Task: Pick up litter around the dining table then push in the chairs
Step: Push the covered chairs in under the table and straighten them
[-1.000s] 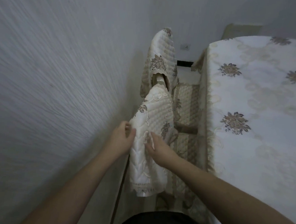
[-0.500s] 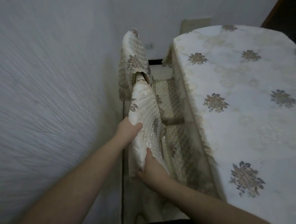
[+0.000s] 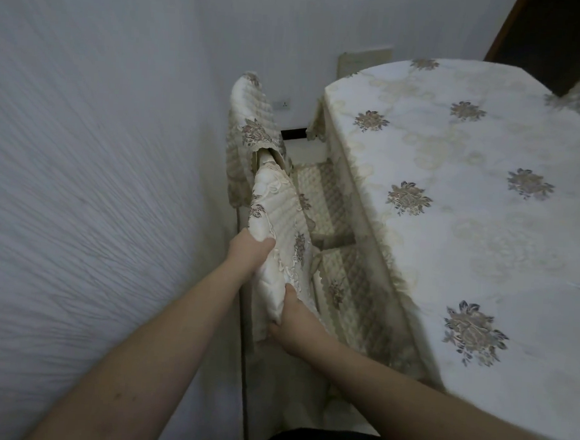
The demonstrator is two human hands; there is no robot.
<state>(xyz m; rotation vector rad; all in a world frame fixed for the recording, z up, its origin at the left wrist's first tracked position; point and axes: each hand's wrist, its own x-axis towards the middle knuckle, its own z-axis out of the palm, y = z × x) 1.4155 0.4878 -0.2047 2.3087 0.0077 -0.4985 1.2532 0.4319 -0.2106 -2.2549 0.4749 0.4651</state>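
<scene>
2 hands — left hand [image 3: 250,251]; right hand [image 3: 295,318] — grip chair [image 3: 278,226].

We stood in a home dining corner. The counter [image 3: 471,205] wore a white cloth with embroidered flowers and a fringed hem. Two chairs [image 3: 281,219] beside it, between the counter and a textured white wall [image 3: 90,157], had matching quilted covers on backs and seats. A wall socket [image 3: 284,103] sat low behind them, and dark wood [image 3: 548,35] showed in the far corner.
</scene>
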